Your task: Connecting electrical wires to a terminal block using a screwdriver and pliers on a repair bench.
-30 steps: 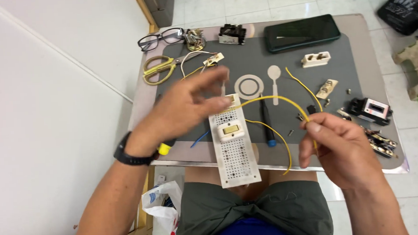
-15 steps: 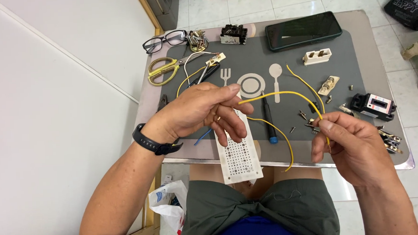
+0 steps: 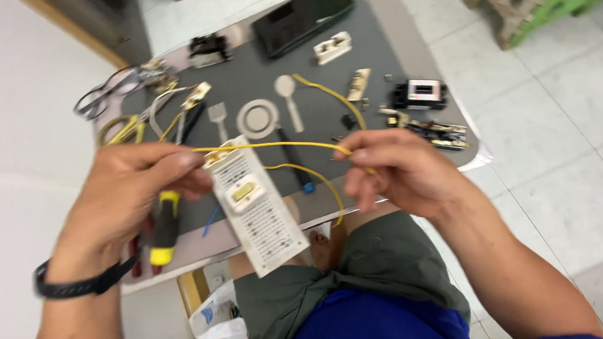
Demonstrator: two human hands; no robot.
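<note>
Holding perforated plate [image 3: 257, 209] in left hand [image 3: 130, 194] at frame centre; our right hand [image 3: 396, 172] pinches yellow wire [image 3: 273, 146], running horizontally between both.

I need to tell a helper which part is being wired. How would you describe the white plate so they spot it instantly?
Start at the grey mat on the small table. At its near edge, the left hand holds a long white switch plate with a yellow wire running to the right hand. It alone is perforated with rows of small holes.
</note>
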